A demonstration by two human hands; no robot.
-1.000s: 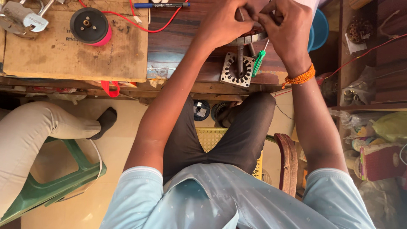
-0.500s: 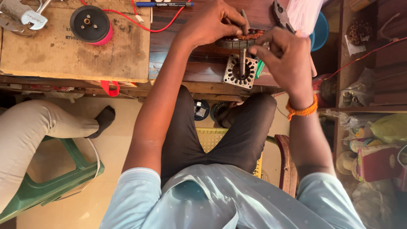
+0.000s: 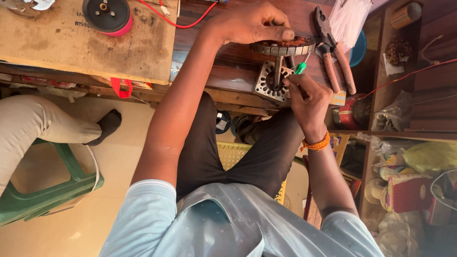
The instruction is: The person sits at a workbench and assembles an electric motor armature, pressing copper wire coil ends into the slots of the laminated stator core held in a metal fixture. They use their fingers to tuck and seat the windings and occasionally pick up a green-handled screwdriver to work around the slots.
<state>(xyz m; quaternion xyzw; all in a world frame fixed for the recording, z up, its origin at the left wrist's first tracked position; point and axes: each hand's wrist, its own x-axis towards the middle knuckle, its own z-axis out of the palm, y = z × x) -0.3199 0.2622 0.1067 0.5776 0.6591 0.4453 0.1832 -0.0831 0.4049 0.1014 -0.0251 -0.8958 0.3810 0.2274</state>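
My left hand [image 3: 250, 24] grips the rim of a round motor stator [image 3: 284, 46] with copper windings, held on edge over the wooden bench. A metal shaft [image 3: 277, 71] runs down from it into a second, flat laminated metal ring [image 3: 269, 82] lying on the bench edge. My right hand [image 3: 308, 97] is closed around a green-handled screwdriver [image 3: 300, 68] just below the stator, next to the shaft. An orange band circles my right wrist.
Pliers [image 3: 333, 52] with reddish handles lie right of the stator. A black spool [image 3: 107, 14] and a red wire [image 3: 171, 19] rest on a cardboard sheet [image 3: 57, 43] at left. Another person's leg [image 3: 43, 126] rests on a green stool [image 3: 52, 190]. Cluttered shelves [image 3: 409, 123] stand at right.
My right hand has dropped from beside the stator to below it, near the shaft. My left hand keeps its hold on the stator. The pliers on the bench are now uncovered.
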